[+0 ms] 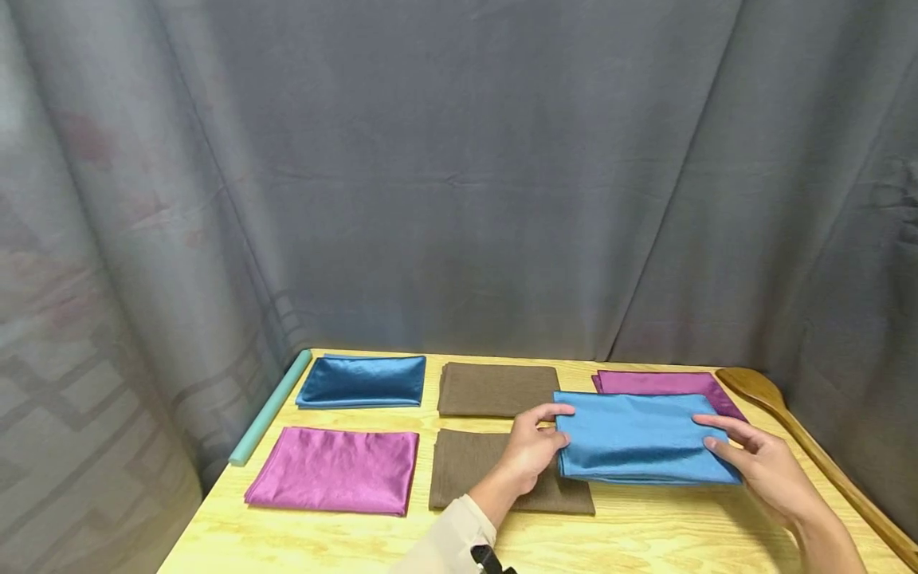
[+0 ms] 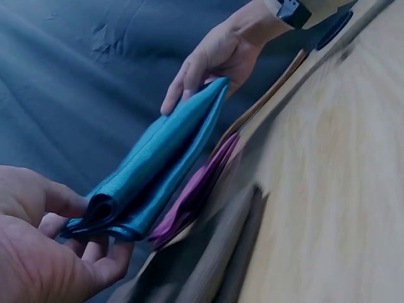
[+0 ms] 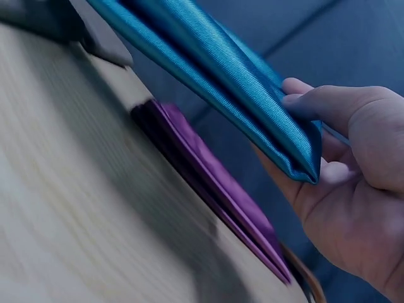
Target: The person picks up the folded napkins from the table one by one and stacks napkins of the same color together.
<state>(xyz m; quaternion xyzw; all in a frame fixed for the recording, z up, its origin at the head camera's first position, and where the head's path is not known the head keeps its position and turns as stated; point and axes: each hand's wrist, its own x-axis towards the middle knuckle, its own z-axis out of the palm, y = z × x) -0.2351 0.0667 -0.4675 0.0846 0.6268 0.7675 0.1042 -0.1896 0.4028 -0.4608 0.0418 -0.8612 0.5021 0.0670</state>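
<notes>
A folded shiny blue cloth (image 1: 638,438) hangs level above the right side of the table, held between both hands. My left hand (image 1: 529,448) pinches its left edge, thumb on one face and fingers on the other. At the opposite end, my right hand (image 1: 767,470) grips the edge the same way. Several folded layers show at the cloth's end in the left wrist view. Behind and below it, a folded purple cloth (image 1: 667,383) lies partly hidden. A folded brown cloth (image 1: 466,470) lies under my left hand and forearm.
Another brown cloth (image 1: 498,389) lies at the back middle. To the left are a dark blue cloth (image 1: 364,381) and a magenta cloth (image 1: 337,470), both folded. A green rod (image 1: 272,406) lies along the left edge, a long wooden spoon (image 1: 825,446) along the right. Grey curtain (image 1: 459,175) hangs behind.
</notes>
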